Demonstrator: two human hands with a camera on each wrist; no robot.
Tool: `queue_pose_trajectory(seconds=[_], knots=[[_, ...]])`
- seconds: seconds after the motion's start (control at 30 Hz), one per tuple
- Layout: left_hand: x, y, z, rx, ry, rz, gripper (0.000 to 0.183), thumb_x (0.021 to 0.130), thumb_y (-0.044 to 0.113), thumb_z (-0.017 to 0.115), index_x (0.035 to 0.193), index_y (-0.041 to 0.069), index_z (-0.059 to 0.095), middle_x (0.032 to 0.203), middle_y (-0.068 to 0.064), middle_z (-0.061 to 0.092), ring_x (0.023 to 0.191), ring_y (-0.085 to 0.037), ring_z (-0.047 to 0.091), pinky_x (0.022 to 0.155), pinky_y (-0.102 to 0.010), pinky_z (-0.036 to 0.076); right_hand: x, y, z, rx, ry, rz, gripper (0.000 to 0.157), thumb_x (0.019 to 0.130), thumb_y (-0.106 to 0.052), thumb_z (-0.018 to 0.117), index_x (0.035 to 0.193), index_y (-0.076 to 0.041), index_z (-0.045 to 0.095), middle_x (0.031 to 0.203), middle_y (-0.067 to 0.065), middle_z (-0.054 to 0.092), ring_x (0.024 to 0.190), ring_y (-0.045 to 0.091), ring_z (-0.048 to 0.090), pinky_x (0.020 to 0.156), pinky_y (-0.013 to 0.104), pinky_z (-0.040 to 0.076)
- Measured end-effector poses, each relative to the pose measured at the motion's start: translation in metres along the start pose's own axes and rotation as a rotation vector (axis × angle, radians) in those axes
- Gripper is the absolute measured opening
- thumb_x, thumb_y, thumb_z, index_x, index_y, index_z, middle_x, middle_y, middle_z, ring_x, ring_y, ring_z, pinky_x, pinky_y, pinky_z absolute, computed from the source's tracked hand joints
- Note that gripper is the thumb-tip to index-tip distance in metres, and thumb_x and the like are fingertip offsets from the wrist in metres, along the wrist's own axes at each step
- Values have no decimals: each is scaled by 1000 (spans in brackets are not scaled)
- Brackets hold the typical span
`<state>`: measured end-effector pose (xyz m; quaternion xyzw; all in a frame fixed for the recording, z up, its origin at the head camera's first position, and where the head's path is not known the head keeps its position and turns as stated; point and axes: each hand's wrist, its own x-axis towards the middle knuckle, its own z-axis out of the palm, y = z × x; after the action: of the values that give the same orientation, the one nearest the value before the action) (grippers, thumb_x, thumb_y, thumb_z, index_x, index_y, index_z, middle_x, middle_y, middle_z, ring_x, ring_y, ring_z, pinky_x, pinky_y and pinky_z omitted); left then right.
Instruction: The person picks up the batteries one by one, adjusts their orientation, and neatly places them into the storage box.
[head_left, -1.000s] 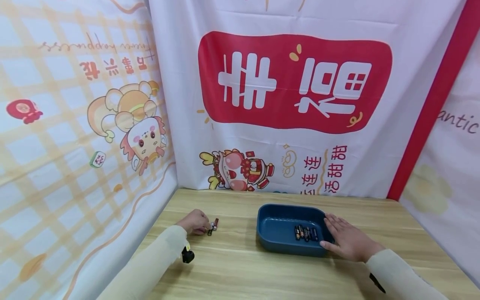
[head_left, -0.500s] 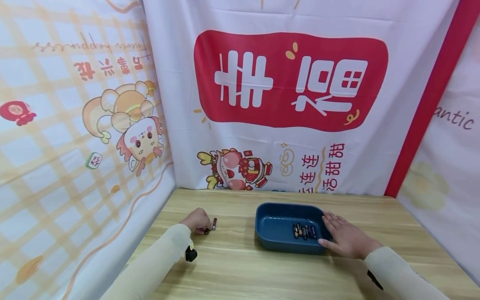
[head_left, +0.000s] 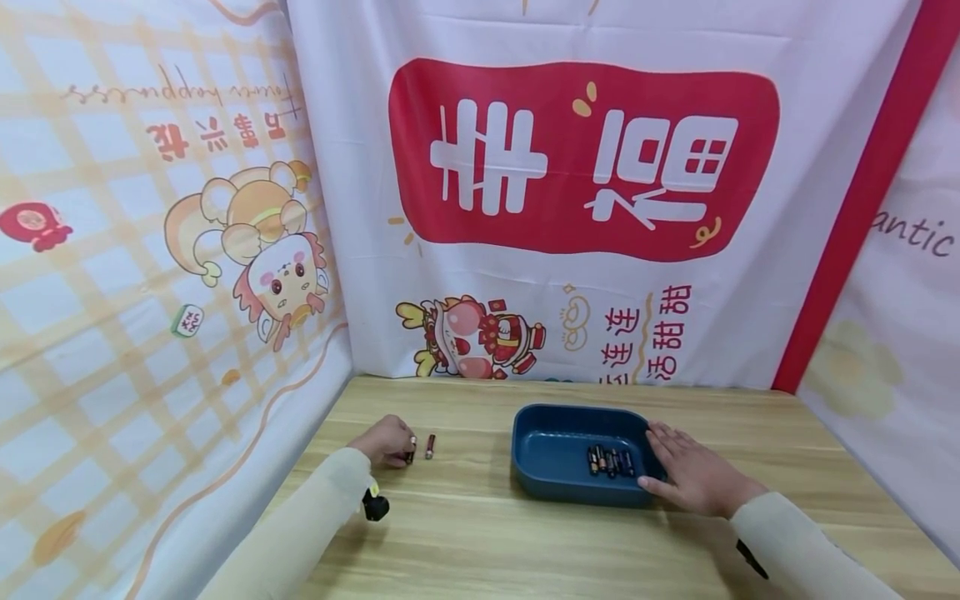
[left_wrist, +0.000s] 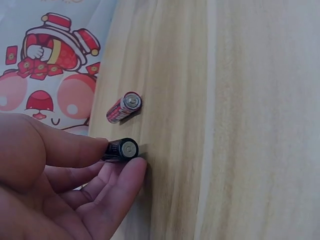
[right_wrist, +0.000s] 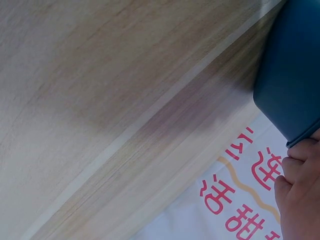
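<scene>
Between thumb and fingers, my left hand [head_left: 384, 440] pinches a black battery [left_wrist: 123, 149] at the left of the table. Its flat silver end faces the left wrist camera; the fingers hide the rest. A red battery [head_left: 431, 447] lies on the wood just right of that hand, apart from it, and also shows in the left wrist view [left_wrist: 124, 106]. On the right, my right hand [head_left: 699, 477] rests against the end of a dark blue plastic box [head_left: 581, 495], fingers extended along its rim and thumb near the front corner. Several dark batteries [head_left: 611, 461] lie inside, toward the box's right end.
The wooden table [head_left: 480, 542] ends at a white printed cloth [head_left: 360, 250] hanging along the back. Another patterned cloth [head_left: 150, 375] borders the left side, close to the left forearm. A small black device [head_left: 376, 506] sits at the left wrist.
My left hand has picked up the black battery from beside the red one and drawn it slightly left. The red battery now lies alone. The right hand stays on the box.
</scene>
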<state>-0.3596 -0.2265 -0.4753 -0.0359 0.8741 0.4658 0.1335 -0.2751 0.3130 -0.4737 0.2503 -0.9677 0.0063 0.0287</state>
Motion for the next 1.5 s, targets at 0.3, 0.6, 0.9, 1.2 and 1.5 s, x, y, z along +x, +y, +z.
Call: queue_pose_trajectory(seconds=[0.3, 0.6, 0.9, 1.2, 1.5], knots=[[-5, 11, -9, -75, -16, 5, 29, 91, -8, 54, 120, -12, 58, 92, -18, 60, 67, -22, 60, 68, -38, 59, 0, 2, 4, 8, 9, -6, 88, 95, -66, 38, 147, 4, 35, 156, 20, 25, 143, 37, 21, 115, 53, 21], [-4, 21, -9, -124, -50, 39, 35, 91, -7, 56, 126, -14, 54, 92, -18, 60, 71, -23, 63, 76, -42, 59, 0, 0, 3, 13, 10, -9, 86, 96, -65, 39, 147, 5, 35, 155, 21, 26, 143, 37, 21, 116, 53, 20], [-4, 37, 2, -301, -139, 57, 39, 91, -7, 57, 128, -14, 49, 101, -23, 60, 91, -33, 65, 84, -41, 57, -2, 0, 2, 18, 4, -10, 86, 96, -65, 39, 146, 5, 36, 155, 21, 26, 142, 38, 21, 115, 53, 20], [-8, 55, 8, -373, -190, 62, 36, 92, -5, 58, 126, -11, 48, 98, -17, 59, 85, -25, 63, 92, -46, 53, -1, 2, 1, 6, 1, -13, 87, 95, -66, 37, 147, 4, 35, 155, 20, 26, 142, 38, 22, 115, 53, 21], [-6, 66, 18, -445, -211, 56, 33, 92, -6, 59, 124, -9, 50, 98, -15, 57, 86, -24, 62, 88, -42, 56, -1, -1, -1, 14, 17, -30, 87, 96, -64, 39, 145, 7, 36, 154, 23, 26, 142, 40, 22, 115, 54, 21]])
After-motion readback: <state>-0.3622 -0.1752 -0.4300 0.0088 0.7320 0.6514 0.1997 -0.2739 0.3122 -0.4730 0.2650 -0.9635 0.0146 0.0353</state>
